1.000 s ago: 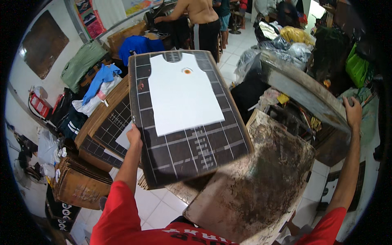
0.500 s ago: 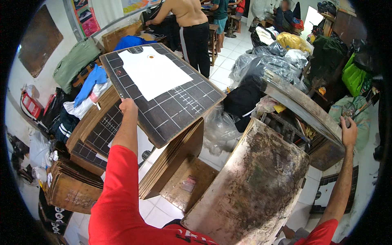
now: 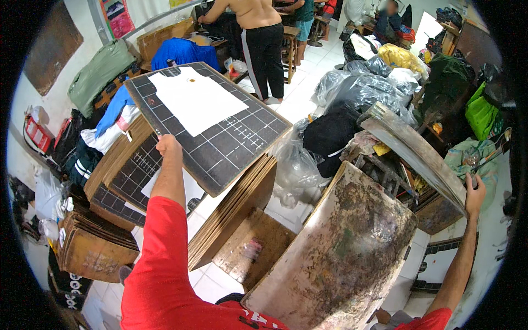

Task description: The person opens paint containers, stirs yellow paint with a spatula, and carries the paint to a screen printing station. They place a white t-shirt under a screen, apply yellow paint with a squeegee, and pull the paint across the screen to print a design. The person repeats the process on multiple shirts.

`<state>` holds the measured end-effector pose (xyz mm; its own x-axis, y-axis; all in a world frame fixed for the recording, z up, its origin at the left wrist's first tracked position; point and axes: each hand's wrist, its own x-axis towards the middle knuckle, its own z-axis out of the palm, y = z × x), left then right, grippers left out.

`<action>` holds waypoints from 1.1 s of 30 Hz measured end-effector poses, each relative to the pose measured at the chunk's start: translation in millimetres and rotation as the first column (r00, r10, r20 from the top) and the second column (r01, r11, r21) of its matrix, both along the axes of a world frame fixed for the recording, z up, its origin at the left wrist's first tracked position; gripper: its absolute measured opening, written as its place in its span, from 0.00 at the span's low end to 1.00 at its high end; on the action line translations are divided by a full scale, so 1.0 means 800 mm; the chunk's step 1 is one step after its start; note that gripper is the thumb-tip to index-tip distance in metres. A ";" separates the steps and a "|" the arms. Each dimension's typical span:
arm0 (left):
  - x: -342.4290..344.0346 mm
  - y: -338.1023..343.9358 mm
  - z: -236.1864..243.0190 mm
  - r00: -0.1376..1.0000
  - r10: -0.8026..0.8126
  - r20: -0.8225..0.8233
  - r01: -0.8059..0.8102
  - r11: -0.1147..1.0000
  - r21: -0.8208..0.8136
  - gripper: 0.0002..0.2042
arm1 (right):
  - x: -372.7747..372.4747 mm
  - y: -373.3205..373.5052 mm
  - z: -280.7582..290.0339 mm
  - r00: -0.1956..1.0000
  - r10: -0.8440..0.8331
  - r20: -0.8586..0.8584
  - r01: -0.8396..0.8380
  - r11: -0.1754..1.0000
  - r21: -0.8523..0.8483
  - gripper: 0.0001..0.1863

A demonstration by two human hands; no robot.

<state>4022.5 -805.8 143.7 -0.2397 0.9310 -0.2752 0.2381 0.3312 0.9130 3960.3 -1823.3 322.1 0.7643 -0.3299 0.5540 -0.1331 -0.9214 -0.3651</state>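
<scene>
My left hand point(image 3: 169, 145) is closed on the near left edge of a dark board point(image 3: 220, 162) marked with a white grid. The board is held up at a tilt above a stack of wooden boards point(image 3: 234, 212). On it lies a flat white garment piece point(image 3: 198, 104) with a small brownish mark near its neck edge. At the far right my right hand point(image 3: 474, 195) grips the end of a worn grey rectangular frame point(image 3: 421, 157), raised at a slant and seen nearly edge-on. Between my arms stands a table top point(image 3: 352, 242) covered in dark paint stains.
More gridded boards point(image 3: 146, 159) and a stack of worn boards point(image 3: 99, 247) stand at left. Clear plastic bags point(image 3: 368, 91) and a black cloth heap point(image 3: 330, 132) crowd the middle right. Another person point(image 3: 261, 55) stands at the back; a gridded board point(image 3: 440, 264) lies low at right.
The gridded board in my left hand has shifted slightly left and down, with the white piece still on it. My right hand and the frame have come down a little.
</scene>
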 end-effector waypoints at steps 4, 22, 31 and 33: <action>-0.003 0.007 -0.014 0.998 0.051 0.031 -0.049 0.998 -0.050 0.28 | 0.003 -0.015 -0.003 0.998 -0.064 -0.015 0.063 0.996 -0.064 0.41; 0.057 0.054 -0.059 0.953 0.185 0.238 -0.162 0.980 -0.114 0.24 | -0.022 0.027 -0.005 0.993 -0.115 0.010 0.116 0.992 -0.056 0.36; 0.072 0.040 -0.051 0.958 0.081 0.276 -0.046 0.990 -0.131 0.27 | -0.034 0.052 0.002 0.984 -0.172 -0.050 0.169 0.984 -0.059 0.40; 0.067 0.030 -0.041 0.958 0.076 0.278 -0.051 0.994 -0.097 0.26 | -0.033 0.052 0.002 0.970 -0.197 -0.139 0.186 0.979 -0.087 0.43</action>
